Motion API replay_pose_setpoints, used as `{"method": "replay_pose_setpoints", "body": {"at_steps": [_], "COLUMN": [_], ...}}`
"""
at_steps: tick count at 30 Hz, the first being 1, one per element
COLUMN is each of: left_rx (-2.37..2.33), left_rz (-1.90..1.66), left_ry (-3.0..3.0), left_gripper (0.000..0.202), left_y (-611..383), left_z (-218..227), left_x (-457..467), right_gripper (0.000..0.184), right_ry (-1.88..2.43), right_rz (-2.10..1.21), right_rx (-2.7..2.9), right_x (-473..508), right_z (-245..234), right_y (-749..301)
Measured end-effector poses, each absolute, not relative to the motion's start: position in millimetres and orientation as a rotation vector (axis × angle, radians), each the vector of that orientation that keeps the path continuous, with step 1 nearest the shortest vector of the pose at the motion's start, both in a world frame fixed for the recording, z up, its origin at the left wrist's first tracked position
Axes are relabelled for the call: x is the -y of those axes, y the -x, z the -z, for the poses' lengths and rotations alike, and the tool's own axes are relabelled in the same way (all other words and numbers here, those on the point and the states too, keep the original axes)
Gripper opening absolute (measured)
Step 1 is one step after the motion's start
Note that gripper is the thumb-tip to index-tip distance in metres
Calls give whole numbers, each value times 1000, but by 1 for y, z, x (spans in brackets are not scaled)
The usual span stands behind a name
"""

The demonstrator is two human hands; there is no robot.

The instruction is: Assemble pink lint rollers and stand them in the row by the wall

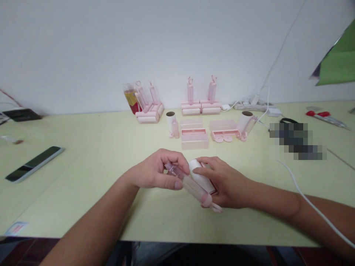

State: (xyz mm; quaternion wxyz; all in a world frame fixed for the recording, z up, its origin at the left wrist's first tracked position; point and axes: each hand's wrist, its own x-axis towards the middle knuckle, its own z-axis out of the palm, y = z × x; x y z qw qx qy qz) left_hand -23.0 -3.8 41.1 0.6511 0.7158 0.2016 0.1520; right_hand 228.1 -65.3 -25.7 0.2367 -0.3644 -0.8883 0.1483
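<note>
Both hands meet over the pale green table (83, 155), near its front edge. My left hand (155, 171) is closed around the upper end of a translucent pink roller handle (191, 186). My right hand (222, 181) grips a white paper roll (201, 177) that sits against the handle, fingers curled over its top. The handle's pink foot pokes out below my right palm.
Pink roller parts stand at the back: assembled rollers (148, 107), (201, 99), loose rolls (172, 123), (245, 123) and pink cases (194, 138). A phone (34, 162) lies at left. A white cable (313, 207) crosses my right forearm. Scissors (325, 118) and a power strip (253, 105) are at right.
</note>
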Motion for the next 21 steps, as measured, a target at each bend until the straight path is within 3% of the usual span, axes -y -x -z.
{"method": "replay_pose_setpoints", "body": {"at_steps": [4,9,14,19,21], "left_rx": [-419,-392,-452,-549,-582], "left_rz": [-467,-663,-539,-548,-579], "left_ry": [-1637,-1671,-1564,-1678,-1740], "left_gripper": [37,45,40,39,31], "left_y": [22,20,15,10,8], "left_z": [-35,-24,-18,-23,-25], "left_x": [-1,-7,-6,2,4], "right_gripper": [62,62,66,54,53], "right_ry": [1014,1092,1285,1387,1404], "right_rz": [-461,-415,-274,-340,-513], "right_rx": [2400,2346,2410,2267,2054], "right_x": [65,62,59,48,40], "right_z": [26,28,30,33,32], "right_y": [-229,-233,-230,-237,-241]}}
